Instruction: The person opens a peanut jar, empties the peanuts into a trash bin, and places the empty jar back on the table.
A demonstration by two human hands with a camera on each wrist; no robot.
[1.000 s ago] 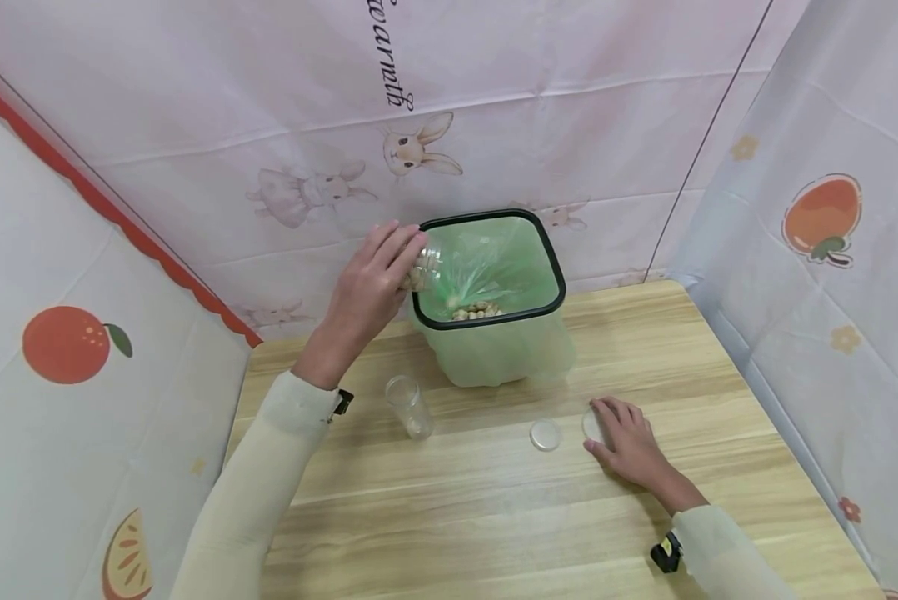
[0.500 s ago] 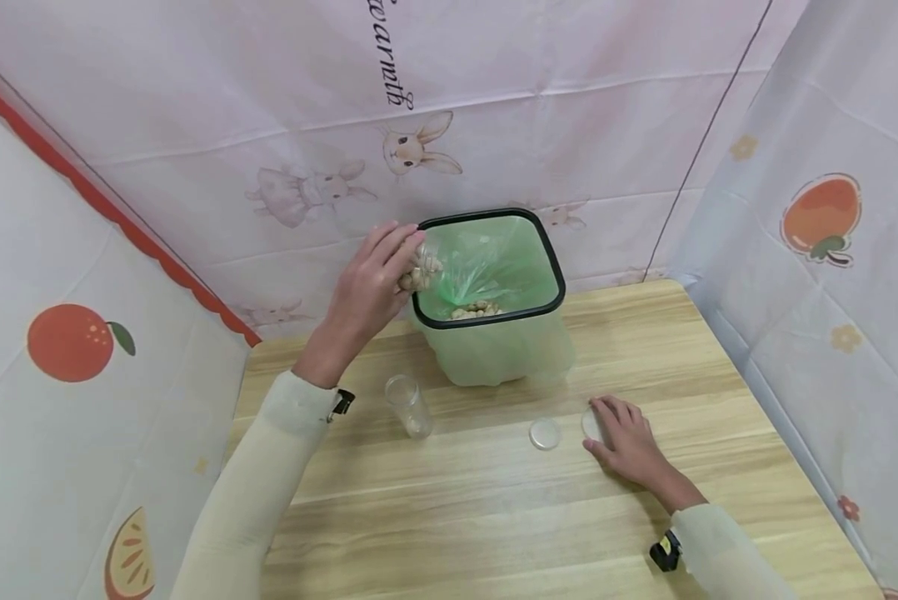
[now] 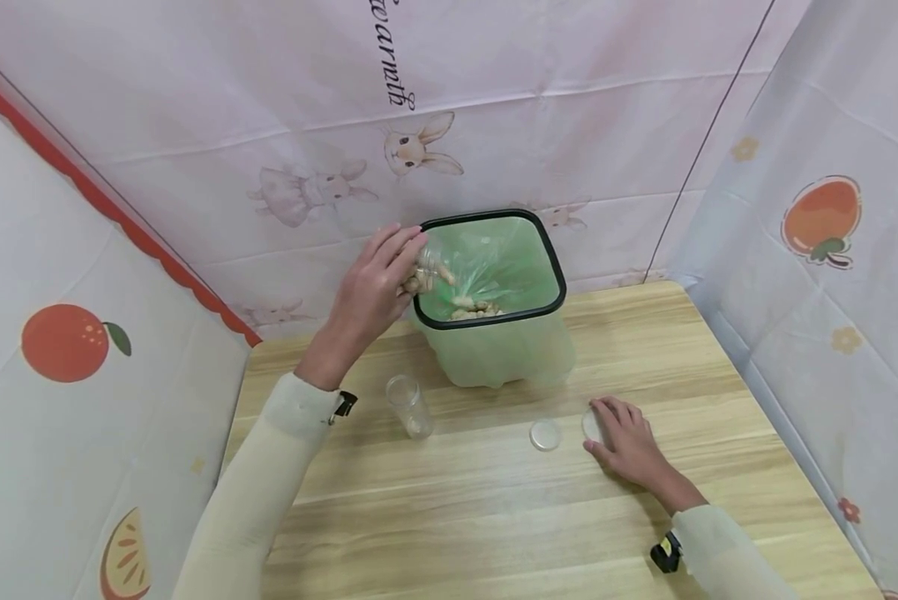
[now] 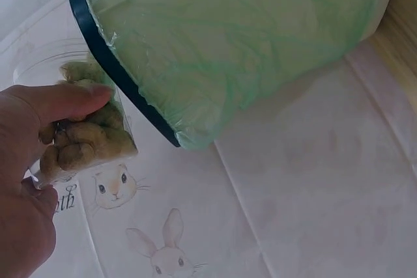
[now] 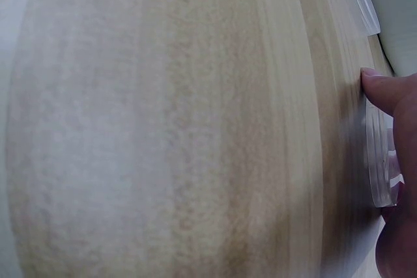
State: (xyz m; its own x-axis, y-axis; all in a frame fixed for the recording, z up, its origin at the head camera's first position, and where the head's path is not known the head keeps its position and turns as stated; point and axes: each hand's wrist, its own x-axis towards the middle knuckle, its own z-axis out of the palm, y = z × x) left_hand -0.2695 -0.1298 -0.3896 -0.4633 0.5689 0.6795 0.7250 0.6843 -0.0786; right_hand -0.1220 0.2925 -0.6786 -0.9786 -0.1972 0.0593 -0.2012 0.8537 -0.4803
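Note:
My left hand (image 3: pixel 370 283) grips a clear jar (image 4: pixel 52 63) of unshelled peanuts (image 4: pixel 91 138), tipped on its side at the left rim of the bin (image 3: pixel 509 318). A couple of peanuts tumble from its mouth toward a small heap of peanuts (image 3: pixel 479 312) inside the bin's green bag (image 3: pixel 516 258). On the table, my right hand (image 3: pixel 627 442) holds a round clear lid (image 5: pixel 378 154) by its edge between thumb and fingers. Part of that lid is hidden under the hand.
A second clear jar (image 3: pixel 410 407) without a lid stands on the wooden table (image 3: pixel 456 517), in front of the bin and to its left. Another clear lid (image 3: pixel 545 434) lies left of my right hand. Printed cloth walls (image 3: pixel 539 150) enclose the table's back and sides.
Peanuts that were at the jar's mouth half a second ago now fall into the bin. The jar has shifted only slightly in my left hand. My right hand stays in place on the lid.

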